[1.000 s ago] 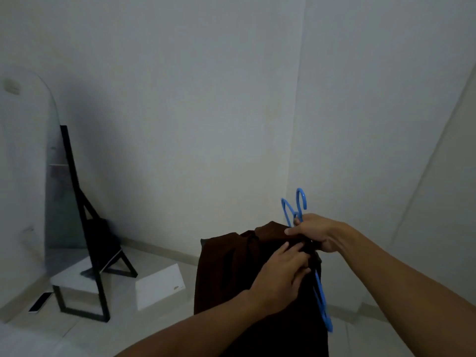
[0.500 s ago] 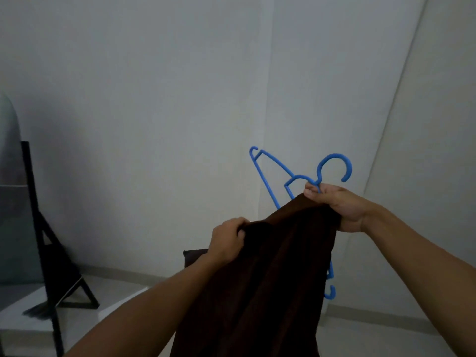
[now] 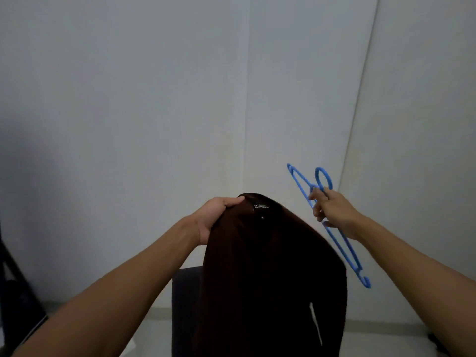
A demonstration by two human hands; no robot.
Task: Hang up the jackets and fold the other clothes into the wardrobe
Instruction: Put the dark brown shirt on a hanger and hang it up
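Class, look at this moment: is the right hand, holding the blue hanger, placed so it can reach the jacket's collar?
Probably yes. The right hand grips the blue hanger beside the brown jacket, whose collar the left hand holds up; nothing lies between.

Dim room, plain white walls (image 3: 128, 99) meeting at a corner, pale floor (image 3: 386, 338), black stand (image 3: 15, 292) at left edge.
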